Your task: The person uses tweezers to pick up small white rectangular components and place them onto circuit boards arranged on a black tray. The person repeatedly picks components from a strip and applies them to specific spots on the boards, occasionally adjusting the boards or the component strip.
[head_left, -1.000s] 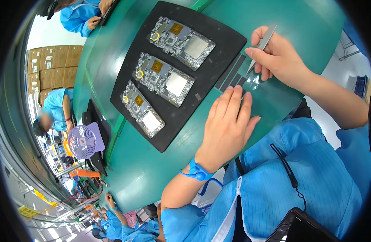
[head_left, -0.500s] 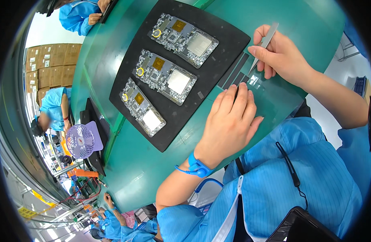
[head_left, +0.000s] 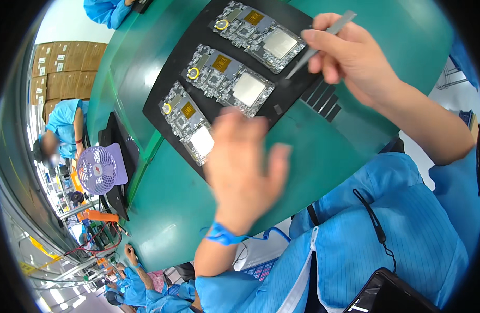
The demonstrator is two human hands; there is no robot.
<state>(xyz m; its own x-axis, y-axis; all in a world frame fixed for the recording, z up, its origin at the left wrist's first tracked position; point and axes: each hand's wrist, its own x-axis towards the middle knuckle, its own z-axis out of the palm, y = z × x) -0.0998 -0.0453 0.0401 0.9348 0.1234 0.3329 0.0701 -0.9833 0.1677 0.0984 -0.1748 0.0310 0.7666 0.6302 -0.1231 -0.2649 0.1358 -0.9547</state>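
Three circuit boards lie in a row on a black mat (head_left: 161,107): a far board (head_left: 245,31), a middle board (head_left: 214,78) and a near board (head_left: 183,115). Each carries a silver shield, a gold-brown square and a yellow-ringed round part. My right hand (head_left: 354,57) grips metal tweezers (head_left: 323,39), their tips just above the mat beside the far board; I cannot tell whether they pinch anything. Blurred by motion, my left hand (head_left: 242,167) hovers with thumb apart at the near board's right end, hiding part of it. Black strips (head_left: 320,99) on a clear sheet lie below the right hand.
The green table (head_left: 313,151) extends around the mat. A purple fan (head_left: 99,169) stands at the left, with co-workers in blue and stacked cartons (head_left: 62,68) beyond. A blue wrist strap (head_left: 225,235) with a cord circles my left wrist.
My left hand has left the black strips and moved left toward the near board. My right hand with the tweezers has moved up and left, from the strips to over the mat.
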